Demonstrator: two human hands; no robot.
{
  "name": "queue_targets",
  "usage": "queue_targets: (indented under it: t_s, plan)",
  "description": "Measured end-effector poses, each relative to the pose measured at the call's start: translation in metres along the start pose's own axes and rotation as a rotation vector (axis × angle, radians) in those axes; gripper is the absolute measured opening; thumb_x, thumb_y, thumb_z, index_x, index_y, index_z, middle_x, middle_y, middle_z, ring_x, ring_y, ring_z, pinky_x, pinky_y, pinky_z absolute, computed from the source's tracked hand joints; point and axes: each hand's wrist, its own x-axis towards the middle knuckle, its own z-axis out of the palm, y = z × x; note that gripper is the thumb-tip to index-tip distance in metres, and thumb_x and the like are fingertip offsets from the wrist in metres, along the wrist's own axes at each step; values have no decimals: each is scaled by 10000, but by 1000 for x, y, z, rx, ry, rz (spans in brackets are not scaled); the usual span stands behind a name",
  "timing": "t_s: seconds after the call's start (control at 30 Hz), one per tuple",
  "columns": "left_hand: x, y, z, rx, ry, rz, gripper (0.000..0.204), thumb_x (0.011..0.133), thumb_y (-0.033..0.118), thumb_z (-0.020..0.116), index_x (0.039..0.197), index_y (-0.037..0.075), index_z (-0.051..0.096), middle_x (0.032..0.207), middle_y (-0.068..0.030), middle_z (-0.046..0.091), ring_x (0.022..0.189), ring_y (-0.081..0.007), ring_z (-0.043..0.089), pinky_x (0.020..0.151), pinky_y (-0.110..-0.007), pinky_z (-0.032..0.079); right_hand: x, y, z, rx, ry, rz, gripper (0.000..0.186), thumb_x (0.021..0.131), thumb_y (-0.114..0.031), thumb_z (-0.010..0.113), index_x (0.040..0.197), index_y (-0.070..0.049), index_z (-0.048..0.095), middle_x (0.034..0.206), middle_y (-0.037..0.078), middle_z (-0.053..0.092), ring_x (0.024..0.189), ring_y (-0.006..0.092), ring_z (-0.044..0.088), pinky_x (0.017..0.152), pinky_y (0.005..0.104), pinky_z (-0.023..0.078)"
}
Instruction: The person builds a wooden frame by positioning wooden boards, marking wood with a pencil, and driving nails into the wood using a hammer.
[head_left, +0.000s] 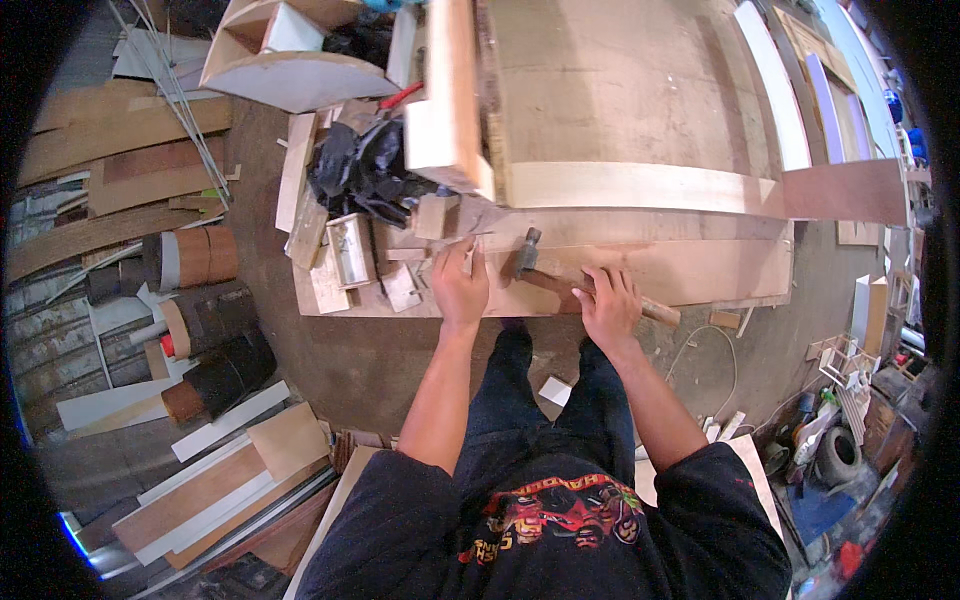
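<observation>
A hammer (545,280) with a dark metal head and a wooden handle lies slantwise over the board at the front of the workbench. My right hand (612,305) is closed over the middle of its handle, and the handle's end sticks out to the right. To the left of the hammer head, my left hand (460,288) is pinched near the board's surface. Whatever sits between those fingertips is too small to make out. Just beyond my left hand stands a small wood block (436,215), beside the end of an upright pale wooden panel (455,100).
Left of my hands are an open wooden box (350,250), black plastic bags (365,170) and wood offcuts. A pale wooden strip (640,188) crosses the bench behind the hammer. Stacked boards (220,490) lie on the floor at left; a cable (735,365) curls at right.
</observation>
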Motion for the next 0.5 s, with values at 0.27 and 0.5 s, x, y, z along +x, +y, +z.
queue_targets:
  t_s: [0.27,0.5]
  plan:
    - [122,-43,-25,-197,154,54,193,906,169,691,1016,14,728,1041,-213,706,945,-410,677,840,-461,535,7,-24,28,-59,20,90,391,847,-341,717,1169,-131,643,1082,135,626,1051,369,569,889,496,467]
    - [164,-65,5,383,-191,52,184,883,219,651,1009,124,746,1011,-160,690,828,-385,702,707,-489,575,3,-28,33,-150,11,127,371,846,-278,717,1172,-124,633,1094,126,619,1071,370,561,911,489,453]
